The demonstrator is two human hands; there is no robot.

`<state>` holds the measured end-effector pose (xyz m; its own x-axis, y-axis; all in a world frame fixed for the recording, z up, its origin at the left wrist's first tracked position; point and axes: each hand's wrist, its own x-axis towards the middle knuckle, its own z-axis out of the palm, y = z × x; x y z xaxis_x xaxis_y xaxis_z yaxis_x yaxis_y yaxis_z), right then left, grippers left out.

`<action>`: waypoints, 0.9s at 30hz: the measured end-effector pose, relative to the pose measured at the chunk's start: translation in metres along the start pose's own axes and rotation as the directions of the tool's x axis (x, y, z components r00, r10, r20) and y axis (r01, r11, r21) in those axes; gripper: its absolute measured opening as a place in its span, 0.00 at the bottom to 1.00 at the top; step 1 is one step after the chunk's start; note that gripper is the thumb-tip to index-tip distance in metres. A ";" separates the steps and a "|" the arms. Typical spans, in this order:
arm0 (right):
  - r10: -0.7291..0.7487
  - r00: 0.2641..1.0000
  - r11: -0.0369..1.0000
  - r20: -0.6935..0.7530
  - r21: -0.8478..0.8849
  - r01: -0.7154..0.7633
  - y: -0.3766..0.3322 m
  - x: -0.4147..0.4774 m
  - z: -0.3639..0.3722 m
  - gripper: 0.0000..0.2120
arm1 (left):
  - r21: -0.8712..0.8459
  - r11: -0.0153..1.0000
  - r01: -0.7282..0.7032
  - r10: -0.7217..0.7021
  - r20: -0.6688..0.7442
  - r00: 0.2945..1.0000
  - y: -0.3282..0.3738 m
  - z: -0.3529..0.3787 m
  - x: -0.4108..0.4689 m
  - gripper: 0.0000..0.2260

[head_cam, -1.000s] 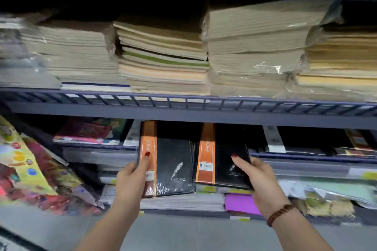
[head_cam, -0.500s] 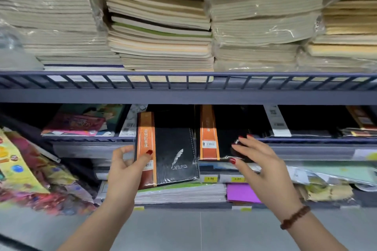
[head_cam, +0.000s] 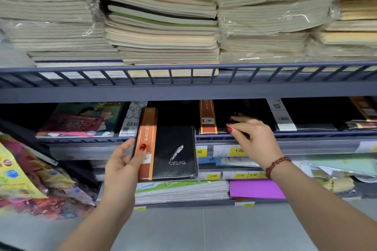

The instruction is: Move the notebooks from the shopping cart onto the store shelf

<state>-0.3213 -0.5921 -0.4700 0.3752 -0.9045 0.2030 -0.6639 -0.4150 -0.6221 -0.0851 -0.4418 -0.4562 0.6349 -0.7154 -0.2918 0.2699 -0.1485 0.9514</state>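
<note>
Fingers (head_cam: 127, 145) of left hand (head_cam: 122, 167) pinch leathery black notebook (head_cam: 175, 149); right hand (head_cam: 257, 140) presses flat on shelved notebook (head_cam: 208, 117)

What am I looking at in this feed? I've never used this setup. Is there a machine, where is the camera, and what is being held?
There is no machine here: these are a person's two bare hands. The single picture comes from a wide-angle camera worn on the person's head, looking forward and down at store shelving.

The left hand grips a black leather-look notebook with an orange paper band and a silver feather, holding it upright in front of the shelves. The right hand rests its fingers on a second black notebook with an orange band, which lies on the grey metal shelf.

On the shelf above sit stacks of beige paper exercise books, some wrapped in clear plastic. Yellow price labels line the shelf edges. The shopping cart is out of view.
</note>
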 end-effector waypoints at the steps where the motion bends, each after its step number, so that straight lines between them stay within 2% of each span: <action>1: 0.000 1.000 1.000 -0.009 0.003 0.000 0.000 -0.001 0.000 0.09 | -0.002 1.000 -0.006 0.006 0.010 1.000 -0.001 0.000 0.000 0.15; 7: 0.018 1.000 0.999 -0.015 -0.028 -0.018 -0.002 -0.003 0.000 0.09 | -0.011 1.000 -0.021 0.021 0.034 0.999 -0.005 0.000 0.000 0.15; 11: 0.034 0.996 0.999 0.078 -0.041 -0.031 -0.003 -0.002 -0.006 0.11 | -0.023 0.999 -0.047 0.047 0.023 0.999 -0.003 0.007 -0.001 0.17; 14: 0.064 0.982 0.998 0.180 -0.001 -0.065 -0.009 -0.004 -0.015 0.15 | -0.034 0.998 -0.048 0.049 0.032 0.998 0.000 0.018 0.001 0.17; 17: 0.109 0.988 0.979 0.110 0.162 -0.127 -0.024 -0.019 -0.016 0.16 | -0.059 0.998 -0.023 0.026 0.050 0.998 0.003 0.037 0.004 0.17; 19: 0.196 0.980 0.913 0.041 0.357 -0.198 -0.035 -0.031 -0.014 0.12 | -0.047 0.999 -0.006 0.010 0.087 0.996 0.005 0.051 0.006 0.14; 21: 0.310 0.945 0.779 0.104 0.542 -0.315 -0.043 -0.038 -0.012 0.12 | -0.012 1.000 0.010 -0.009 0.123 0.992 0.007 0.064 0.007 0.10; 23: 0.377 0.901 0.642 0.214 0.641 -0.421 -0.044 -0.045 -0.010 0.18 | 0.057 0.998 0.039 -0.048 0.179 0.983 0.005 0.072 0.010 0.17; 25: 0.406 0.885 0.599 0.226 0.666 -0.445 -0.041 -0.049 -0.009 0.23 | 0.150 0.988 0.034 -0.073 0.264 0.962 0.002 0.074 0.012 0.27; 27: 0.430 0.879 0.585 0.206 0.678 -0.445 -0.038 -0.052 -0.011 0.23 | 0.252 0.967 -0.018 -0.079 0.370 0.926 -0.001 0.070 0.010 0.27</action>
<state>-0.3224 -0.5307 -0.4489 0.1779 -0.9532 -0.2446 -0.1167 0.2264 -0.9670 -0.1295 -0.4962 -0.4533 0.2981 -0.9032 -0.3088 0.0668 -0.3030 0.9507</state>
